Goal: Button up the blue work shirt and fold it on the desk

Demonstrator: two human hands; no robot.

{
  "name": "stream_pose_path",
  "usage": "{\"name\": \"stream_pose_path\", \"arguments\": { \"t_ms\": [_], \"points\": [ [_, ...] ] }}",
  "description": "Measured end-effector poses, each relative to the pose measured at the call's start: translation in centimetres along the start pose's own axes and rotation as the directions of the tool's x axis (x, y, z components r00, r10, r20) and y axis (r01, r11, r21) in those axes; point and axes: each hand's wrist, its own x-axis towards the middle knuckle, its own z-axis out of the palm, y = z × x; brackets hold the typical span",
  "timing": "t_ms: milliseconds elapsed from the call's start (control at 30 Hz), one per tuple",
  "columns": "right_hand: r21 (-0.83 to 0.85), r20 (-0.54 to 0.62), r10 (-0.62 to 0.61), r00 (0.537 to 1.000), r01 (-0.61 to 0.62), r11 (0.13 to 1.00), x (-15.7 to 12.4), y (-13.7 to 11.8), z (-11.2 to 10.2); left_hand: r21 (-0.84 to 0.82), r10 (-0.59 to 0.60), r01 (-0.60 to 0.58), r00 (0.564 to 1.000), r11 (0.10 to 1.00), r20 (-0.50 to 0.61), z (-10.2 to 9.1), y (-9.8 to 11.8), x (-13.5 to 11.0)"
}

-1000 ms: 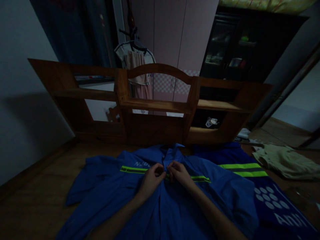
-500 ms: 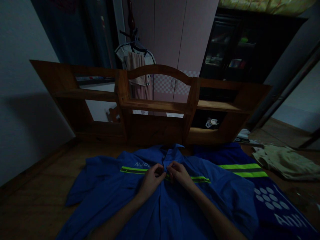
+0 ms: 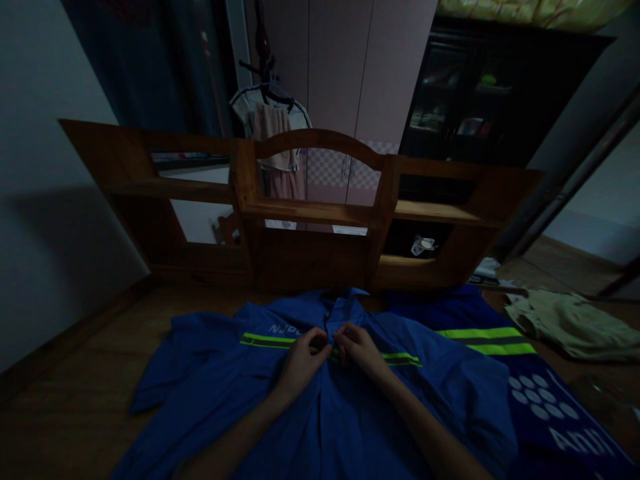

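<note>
Nearest us, both hands meet over the blue shirt (image 3: 345, 408), which lies front up along the near edge of the wooden surface (image 3: 70, 387), collar toward the far edge. Our left hand (image 3: 303, 360) and right hand (image 3: 358, 348) each pinch the front opening, about level with the lime chest stripe. Light poor; we cannot tell whether a button sits between the fingertips. Compared with a second ago, no visible change: same grip, same folds. We judge this fine, stationary work at one spot of the opening.

Toward the right edge, partly under the shirt's sleeve: a navy garment (image 3: 531, 364) with pale lettering. Beyond it, near the far right corner, a crumpled pale cloth (image 3: 575, 323). Along the far edge stands a wooden shelf unit (image 3: 315, 212).

Past that, a white top (image 3: 244, 104) on a hanger, a pinkish wardrobe (image 3: 335, 73), a dark cabinet (image 3: 530, 100).
</note>
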Motion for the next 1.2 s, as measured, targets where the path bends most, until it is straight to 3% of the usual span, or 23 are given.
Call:
{"name": "stream_pose_path", "arguments": {
  "t_ms": [467,767,867,933,1033,1133,1200],
  "points": [
    [-0.007,0.003,0.021,1.0,-0.021,1.0,0.2,0.1,-0.1,-0.019,0.002,-0.002,1.0,1.0,0.01,0.0,-0.8,0.3],
    [-0.263,-0.071,-0.064,0.995,0.044,0.964,-0.4,-0.5,0.9,0.105,0.075,-0.068,0.995,0.992,-0.072,0.7,-1.0,0.2],
    [-0.308,-0.062,-0.073,0.995,0.05,0.95,-1.3,-1.9,0.7,0.165,0.082,-0.079,0.997,0.983,-0.015,0.3,-0.6,0.3],
    [-0.384,-0.049,-0.121,0.991,0.093,0.919,-2.3,-3.1,-1.1,0.179,0.077,-0.082,0.996,0.98,0.038,-1.5,-0.3,0.6],
    [-0.63,-0.083,-0.317,0.945,0.196,0.751,-4.5,-4.8,-6.8,0.237,0.112,-0.106,0.994,0.966,-0.012,-7.5,0.1,1.4],
    [-0.833,-0.185,-0.396,0.899,0.07,0.548,-7.4,-5.2,-14.6,0.58,0.222,-0.095,0.963,0.809,-0.152,-15.7,-0.1,2.1],
    [-0.886,-0.275,-0.378,0.884,-0.081,0.456,-9.5,-4.5,-19.3,0.691,0.167,0.014,0.966,0.723,-0.195,-20.4,-0.5,2.0]
  ]
}}
